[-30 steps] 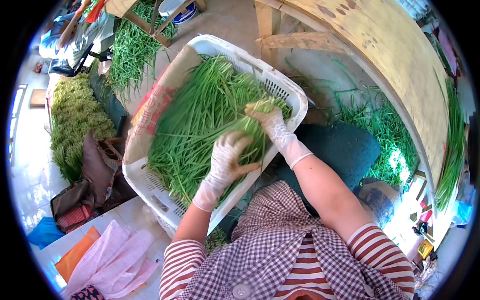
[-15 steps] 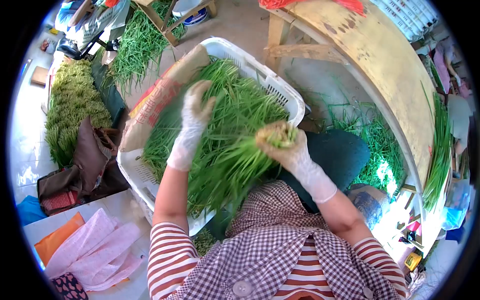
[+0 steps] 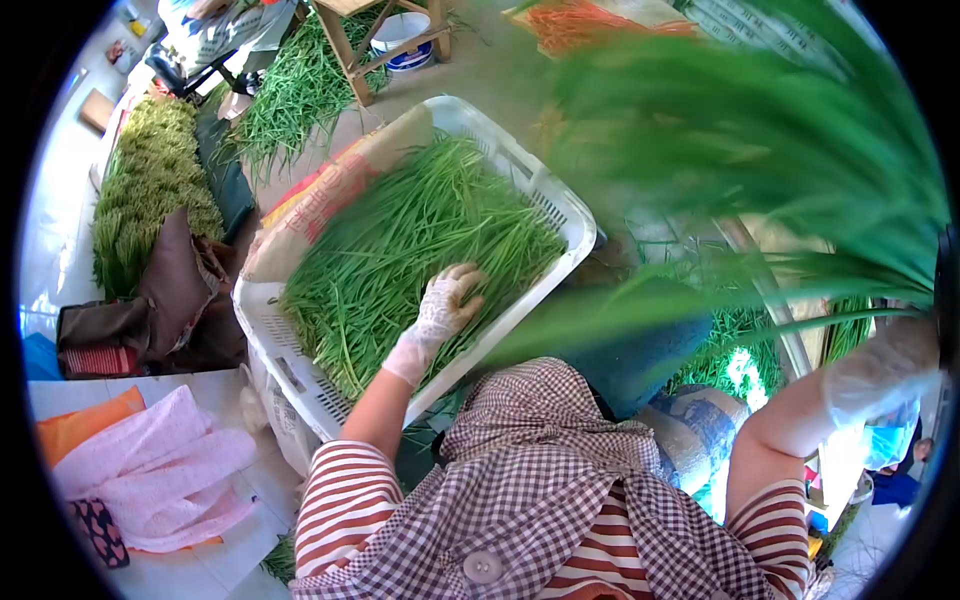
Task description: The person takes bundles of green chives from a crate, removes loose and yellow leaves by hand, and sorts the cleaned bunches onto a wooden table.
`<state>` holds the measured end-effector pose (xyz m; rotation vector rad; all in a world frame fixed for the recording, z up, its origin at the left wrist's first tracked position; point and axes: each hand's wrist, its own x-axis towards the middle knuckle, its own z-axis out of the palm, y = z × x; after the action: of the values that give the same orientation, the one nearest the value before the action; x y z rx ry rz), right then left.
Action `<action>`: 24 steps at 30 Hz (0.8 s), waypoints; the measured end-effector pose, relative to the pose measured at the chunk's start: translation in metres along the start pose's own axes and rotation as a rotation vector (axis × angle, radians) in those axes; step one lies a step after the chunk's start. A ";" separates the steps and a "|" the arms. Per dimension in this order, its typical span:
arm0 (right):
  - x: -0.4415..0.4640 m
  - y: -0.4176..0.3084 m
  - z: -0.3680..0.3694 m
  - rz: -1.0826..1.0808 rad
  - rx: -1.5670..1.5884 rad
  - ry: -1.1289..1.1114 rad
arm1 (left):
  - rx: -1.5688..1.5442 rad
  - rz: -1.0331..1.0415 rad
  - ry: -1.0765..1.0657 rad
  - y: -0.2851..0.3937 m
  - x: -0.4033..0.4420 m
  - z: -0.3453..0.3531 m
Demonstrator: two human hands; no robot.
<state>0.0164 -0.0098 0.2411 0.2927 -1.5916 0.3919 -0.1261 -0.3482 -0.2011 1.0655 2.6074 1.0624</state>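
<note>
A person in a checked apron [image 3: 540, 480] and striped top has the gloved right hand [image 3: 890, 360] raised at the picture's right edge, closed around a blurred bunch of long green leaves [image 3: 720, 150]. The gloved left hand [image 3: 447, 303], fingers loosely spread, rests on more leaves [image 3: 400, 270] inside a white crate [image 3: 575, 210]. Farther off, a bucket [image 3: 400, 40] stands by a wooden stool [image 3: 347, 60].

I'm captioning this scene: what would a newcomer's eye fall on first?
Probably the blurred bunch of long green leaves fanning across the upper right from the gloved right hand near the picture's edge. Next comes the white crate at the centre, its leafy green heap under the gloved left hand. The pink cloth at lower left also stands out.
</note>
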 end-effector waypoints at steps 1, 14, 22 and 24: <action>0.018 -0.024 0.011 0.165 0.083 0.243 | -0.040 0.014 0.180 0.014 -0.003 -0.005; -0.191 -0.012 -0.052 0.029 0.114 -0.494 | -1.995 -0.240 -0.943 0.276 0.069 0.024; -0.213 -0.059 -0.126 0.017 0.193 -0.481 | -2.148 -0.120 -0.940 0.387 0.120 0.010; -0.196 -0.056 -0.136 0.030 0.248 -0.511 | -1.895 -0.083 -0.785 0.371 0.171 0.012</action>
<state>0.1753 -0.0132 0.0547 0.5945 -2.0502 0.5704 -0.0395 -0.0424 0.0559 0.5007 0.3708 1.7265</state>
